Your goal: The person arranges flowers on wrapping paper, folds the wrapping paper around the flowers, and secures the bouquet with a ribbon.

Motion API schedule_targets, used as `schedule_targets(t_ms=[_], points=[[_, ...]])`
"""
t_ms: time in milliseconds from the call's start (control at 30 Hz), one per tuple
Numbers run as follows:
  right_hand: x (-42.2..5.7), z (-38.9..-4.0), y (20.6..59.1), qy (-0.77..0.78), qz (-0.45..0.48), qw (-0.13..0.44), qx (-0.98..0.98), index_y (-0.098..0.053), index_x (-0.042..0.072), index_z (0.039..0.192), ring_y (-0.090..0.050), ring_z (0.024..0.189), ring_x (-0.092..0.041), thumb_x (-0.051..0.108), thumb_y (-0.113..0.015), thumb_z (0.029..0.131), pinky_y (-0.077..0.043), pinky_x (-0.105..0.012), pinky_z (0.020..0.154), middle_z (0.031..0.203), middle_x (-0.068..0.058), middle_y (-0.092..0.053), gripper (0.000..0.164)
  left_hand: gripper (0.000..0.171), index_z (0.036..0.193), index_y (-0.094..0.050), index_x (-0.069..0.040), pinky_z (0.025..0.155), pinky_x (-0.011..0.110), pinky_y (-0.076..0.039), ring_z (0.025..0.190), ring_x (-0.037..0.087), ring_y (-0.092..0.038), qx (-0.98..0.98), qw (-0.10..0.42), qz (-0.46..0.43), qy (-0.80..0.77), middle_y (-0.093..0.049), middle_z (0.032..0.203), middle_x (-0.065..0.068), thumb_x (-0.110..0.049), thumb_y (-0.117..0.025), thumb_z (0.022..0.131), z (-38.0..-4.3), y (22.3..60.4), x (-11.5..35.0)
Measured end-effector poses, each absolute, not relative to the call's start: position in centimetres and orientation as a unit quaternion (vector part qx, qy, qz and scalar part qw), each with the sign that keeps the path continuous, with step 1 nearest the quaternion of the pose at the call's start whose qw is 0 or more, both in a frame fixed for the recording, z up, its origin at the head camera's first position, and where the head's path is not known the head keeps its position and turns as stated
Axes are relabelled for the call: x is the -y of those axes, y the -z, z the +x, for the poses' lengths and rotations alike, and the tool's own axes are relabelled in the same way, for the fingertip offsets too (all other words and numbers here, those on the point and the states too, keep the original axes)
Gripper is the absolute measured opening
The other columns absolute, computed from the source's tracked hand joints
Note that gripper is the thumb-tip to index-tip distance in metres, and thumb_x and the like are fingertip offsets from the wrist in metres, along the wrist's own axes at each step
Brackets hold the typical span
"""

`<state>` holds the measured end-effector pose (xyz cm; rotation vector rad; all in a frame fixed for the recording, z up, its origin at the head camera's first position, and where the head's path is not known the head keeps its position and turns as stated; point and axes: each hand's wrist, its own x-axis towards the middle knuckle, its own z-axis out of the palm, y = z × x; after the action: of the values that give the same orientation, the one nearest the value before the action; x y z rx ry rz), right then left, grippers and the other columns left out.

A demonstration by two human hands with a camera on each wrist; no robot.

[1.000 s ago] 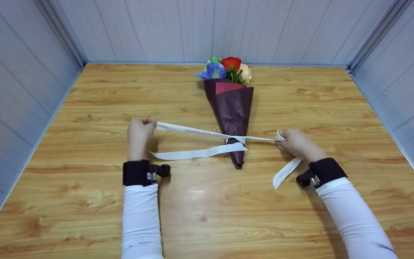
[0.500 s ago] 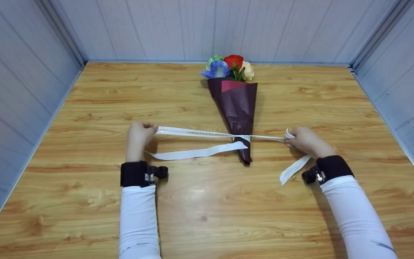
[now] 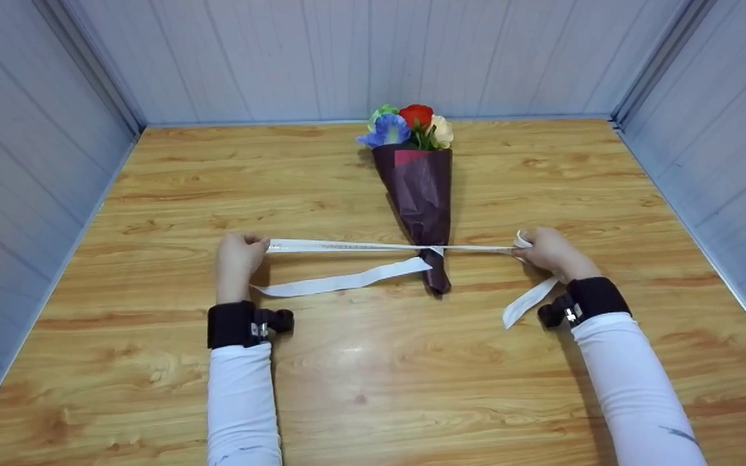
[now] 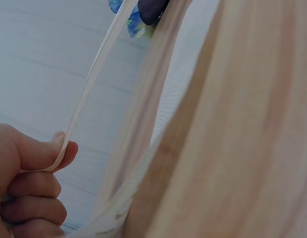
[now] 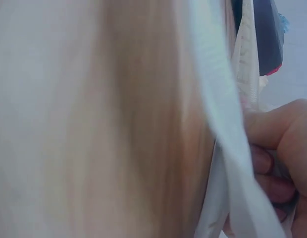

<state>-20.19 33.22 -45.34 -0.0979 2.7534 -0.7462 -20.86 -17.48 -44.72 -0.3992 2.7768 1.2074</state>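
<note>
A bouquet in dark plum wrapping paper [image 3: 421, 191] lies on the table, its blue, red, cream and green flowers [image 3: 415, 123] pointing away from me. White printed ribbon [image 3: 334, 246] is crossed over the narrow lower part of the wrapping and stretched nearly straight between the hands. At the left, the left hand [image 3: 240, 262] pinches it between thumb and index finger, as the left wrist view shows; the other fingers are curled. The right hand [image 3: 554, 252] grips the ribbon on the other side. One loose tail [image 3: 528, 304] hangs below the right hand.
A second ribbon tail [image 3: 347, 283] lies to the left of the wrapping's lower end. Wood-grain table [image 3: 360, 362] extends all round the bouquet. Pale panelled walls [image 3: 321, 58] rise at the back and both sides. Each wrist wears a black strap [image 3: 230, 325] with a camera.
The hands have spread apart, the left leftward and nearer, the right rightward. Between them the ribbon has become straighter and narrower at the crossing. The bouquet's lower end has shifted slightly right.
</note>
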Motion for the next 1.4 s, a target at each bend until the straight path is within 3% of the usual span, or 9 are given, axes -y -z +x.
schedule_targets(t_ms=[200,367,567,633,767,900,1033,1233,1400], points=[[-33.2,-20.5,45.6,0.285,-0.015,0.154,-0.946,-0.058,-0.001,0.084,-0.045,0.067,-0.018,0.015,-0.059,0.093,-0.038,-0.026,0.062,0.075,-0.005,-0.046,0.018,0.033,0.112,-0.068,0.000,0.093,0.042,-0.044,0.107,0.032,-0.057,-0.914,0.038,-0.130,-0.383,-0.064,0.118,0.019,-0.024,-0.053,0.094,-21.2,44.9,18.0],[-33.1,-20.6,45.5,0.275,-0.002,0.165,-0.947,-0.058,-0.004,0.106,-0.048,0.080,-0.027,0.017,-0.055,0.095,-0.040,-0.030,0.070,0.089,-0.016,-0.051,0.024,0.033,0.110,-0.067,0.002,0.088,0.039,-0.044,0.100,0.029,-0.057,-0.916,0.058,-0.124,-0.376,-0.064,0.115,0.020,-0.023,-0.054,0.094,-21.1,45.0,17.9],[-33.5,-20.7,45.2,0.215,-0.021,0.124,-0.969,-0.053,0.001,0.088,-0.051,0.080,-0.034,0.021,-0.056,0.093,-0.042,-0.042,0.074,0.085,-0.020,-0.055,0.020,0.031,0.105,-0.067,0.003,0.076,0.036,-0.044,0.086,0.026,-0.056,-0.926,0.090,-0.100,-0.352,-0.064,0.102,0.017,-0.023,-0.055,0.093,-21.0,44.7,16.9],[-33.5,-20.7,45.0,0.199,-0.016,0.115,-0.973,-0.053,0.001,0.088,-0.051,0.077,-0.034,0.024,-0.057,0.092,-0.043,-0.044,0.072,0.082,-0.018,-0.055,0.024,0.031,0.106,-0.065,0.003,0.079,0.038,-0.045,0.089,0.028,-0.056,-0.932,0.102,-0.086,-0.337,-0.063,0.103,0.017,-0.024,-0.056,0.092,-20.9,44.4,16.4],[-33.5,-20.4,44.6,0.211,0.012,0.111,-0.971,-0.055,-0.006,0.112,-0.055,0.090,-0.038,0.031,-0.058,0.092,-0.044,-0.049,0.082,0.098,-0.025,-0.059,0.042,0.038,0.120,-0.060,0.000,0.091,0.046,-0.043,0.103,0.035,-0.057,-0.944,0.096,-0.032,-0.314,-0.060,0.121,0.021,-0.025,-0.055,0.092,-20.9,43.2,14.7],[-33.2,-20.0,44.2,0.224,0.033,0.063,-0.972,-0.049,-0.010,0.122,-0.051,0.102,-0.044,0.030,-0.062,0.089,-0.043,-0.053,0.087,0.111,-0.031,-0.053,0.053,0.042,0.129,-0.056,-0.005,0.100,0.053,-0.032,0.112,0.037,-0.053,-0.953,0.069,0.028,-0.295,-0.056,0.131,0.019,-0.029,-0.055,0.094,-20.7,41.5,11.9],[-32.9,-19.9,43.8,0.242,0.070,0.006,-0.968,-0.042,-0.010,0.127,-0.037,0.116,-0.049,0.029,-0.066,0.084,-0.035,-0.056,0.096,0.125,-0.034,-0.039,0.063,0.040,0.124,-0.060,-0.008,0.105,0.055,-0.022,0.124,0.037,-0.046,-0.955,0.040,0.088,-0.281,-0.054,0.133,0.017,-0.032,-0.059,0.093,-20.2,40.6,8.6],[-31.8,-20.0,43.9,0.269,0.045,-0.061,-0.960,-0.041,-0.005,0.130,-0.020,0.128,-0.048,0.023,-0.064,0.085,-0.014,-0.062,0.103,0.139,-0.031,-0.028,0.057,0.040,0.123,-0.059,-0.002,0.102,0.044,-0.039,0.117,0.034,-0.053,-0.929,0.085,0.233,-0.275,-0.058,0.127,0.018,-0.025,-0.063,0.090,-20.2,42.2,4.3],[-30.3,-19.7,44.3,0.273,-0.035,-0.037,-0.961,-0.050,-0.002,0.121,-0.014,0.134,-0.048,0.016,-0.063,0.087,-0.006,-0.065,0.104,0.145,-0.026,-0.027,0.041,0.027,0.106,-0.066,-0.003,0.094,0.042,-0.044,0.104,0.031,-0.057,-0.934,0.124,0.238,-0.234,-0.061,0.110,0.016,-0.016,-0.069,0.082,-19.8,43.6,3.7]])
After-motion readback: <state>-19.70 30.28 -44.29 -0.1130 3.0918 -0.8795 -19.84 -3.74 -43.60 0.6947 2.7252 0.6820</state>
